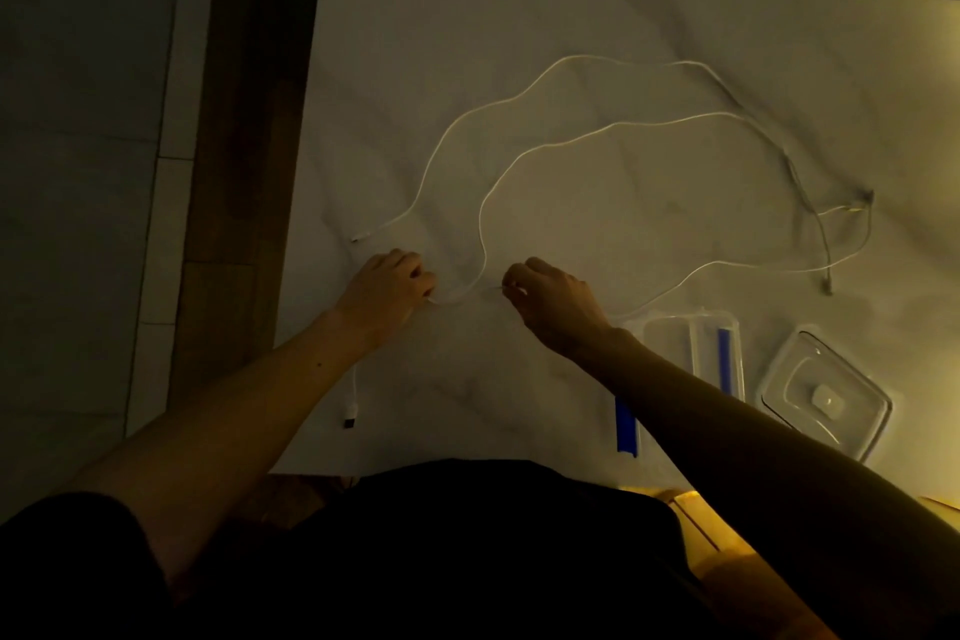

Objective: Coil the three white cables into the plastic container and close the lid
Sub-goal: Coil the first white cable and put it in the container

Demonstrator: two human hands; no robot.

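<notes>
Long white cables lie spread in loose curves on a white table cover point(519, 16). One white cable point(519, 161) arcs down from the far right to my hands. My left hand point(387, 288) is closed on it near its end, and its USB plug point(350, 413) hangs below my wrist. My right hand point(550, 299) pinches a cable a little to the right; in the dim light I cannot tell which cable. Another white cable point(467, 120) loops further back, its end at the left. A clear plastic container point(693, 348) with blue clips stands open beside my right forearm. Its clear lid point(826, 398) lies to the right.
A third, thinner cable point(810, 203) lies at the far right with a small connector. The table's left edge borders a wooden strip point(234, 172) and a tiled floor point(78, 172). The scene is dimly lit.
</notes>
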